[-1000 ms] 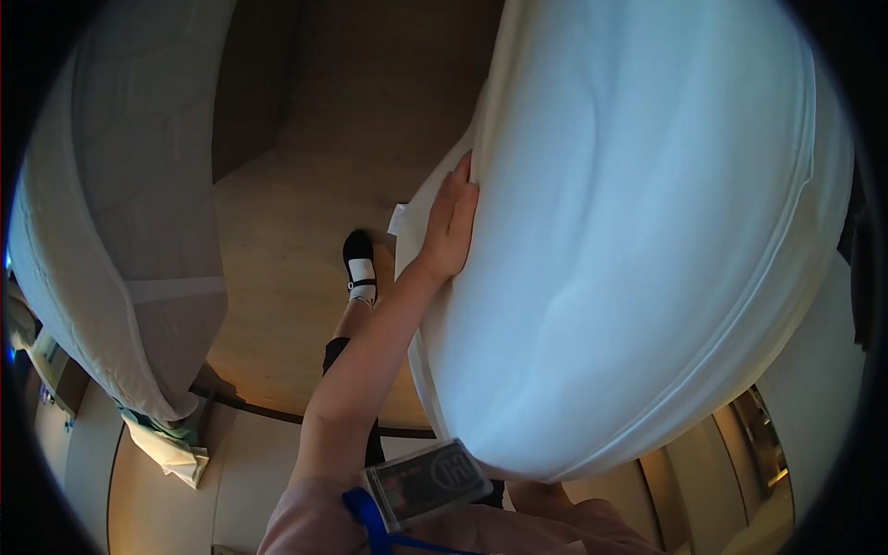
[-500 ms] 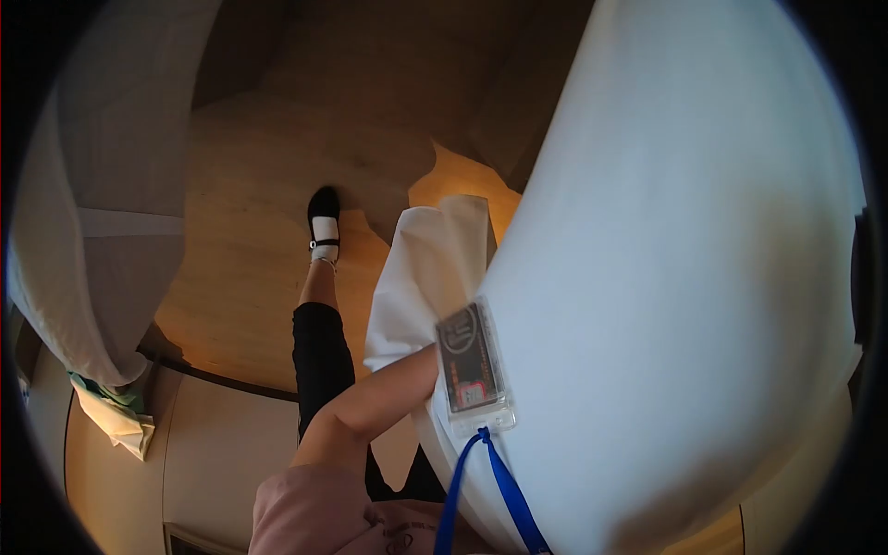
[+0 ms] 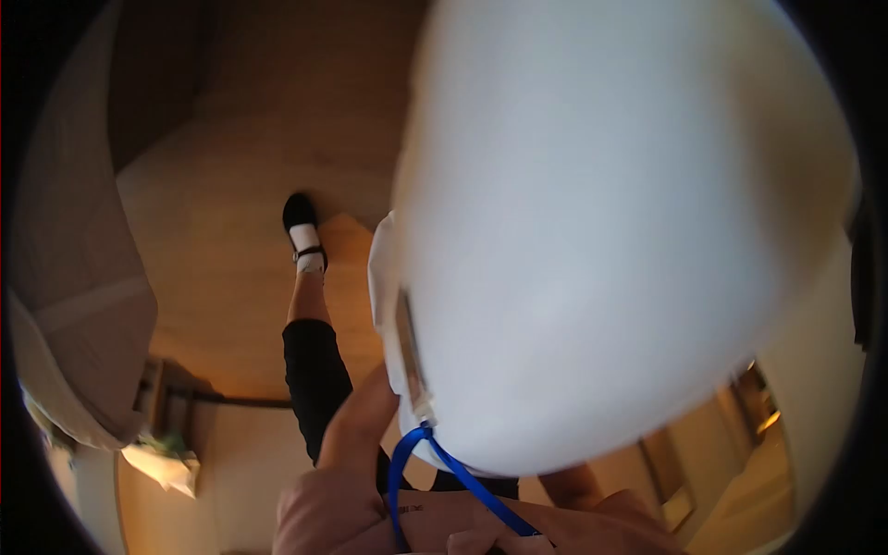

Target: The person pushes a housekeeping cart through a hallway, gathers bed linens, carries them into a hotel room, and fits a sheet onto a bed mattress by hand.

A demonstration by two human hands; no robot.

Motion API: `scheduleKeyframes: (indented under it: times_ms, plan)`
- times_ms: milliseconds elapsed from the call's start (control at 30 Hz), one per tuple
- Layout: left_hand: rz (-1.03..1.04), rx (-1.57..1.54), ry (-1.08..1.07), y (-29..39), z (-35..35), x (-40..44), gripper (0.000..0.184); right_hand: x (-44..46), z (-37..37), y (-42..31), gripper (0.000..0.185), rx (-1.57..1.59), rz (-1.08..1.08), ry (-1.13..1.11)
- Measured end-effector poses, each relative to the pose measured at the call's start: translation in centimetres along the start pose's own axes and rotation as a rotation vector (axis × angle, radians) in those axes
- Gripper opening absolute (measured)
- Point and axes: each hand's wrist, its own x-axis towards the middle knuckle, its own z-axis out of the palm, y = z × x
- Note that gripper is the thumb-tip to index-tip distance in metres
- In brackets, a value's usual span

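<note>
A large, smooth white bulk that looks like a pillow or bundled bedding [image 3: 592, 231] fills the middle and right of the head view, very close to the camera. My left forearm [image 3: 361, 416] reaches up behind its left edge, where the hand is hidden. Only a bit of my right arm [image 3: 572, 486] shows below the bulk, and that hand is hidden too. Against the left side of the white bulk hangs a clear badge holder [image 3: 412, 342], seen nearly edge-on, on a blue lanyard [image 3: 481, 476].
Wooden floor [image 3: 222, 259] lies below, with my left foot in a black shoe [image 3: 301, 217] on it. Pale hanging fabric [image 3: 74, 213] covers the far left. A cream cloth [image 3: 166, 467] rests on a light surface at lower left.
The white bulk has shifted left across the view and hides more of my left arm and the loose white flap. The badge has turned edge-on. My right arm now shows below.
</note>
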Motion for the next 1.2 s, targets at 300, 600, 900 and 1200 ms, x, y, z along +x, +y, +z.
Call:
scheduleKeyframes:
  times_ms: [300,600,900,1200]
  plan:
    - [0.119,0.333,0.301,-0.6,-4.8,-6.7,0.030,-18.2,-16.8,-6.9,0.021,0.191,-0.730,-0.055]
    - [0.390,-0.249,0.503,21.2,0.1,-20.5,0.024,-5.5,-44.4,-2.6,0.052,-0.098,-0.707,1.556]
    - [0.558,-0.261,0.137,36.9,23.9,-25.7,0.038,-21.7,-37.3,-6.9,0.038,1.109,-1.072,-0.679]
    - [0.374,0.112,0.944,39.1,40.4,-22.4,0.024,-27.7,-49.1,-5.0,0.042,1.015,-0.730,-0.780]
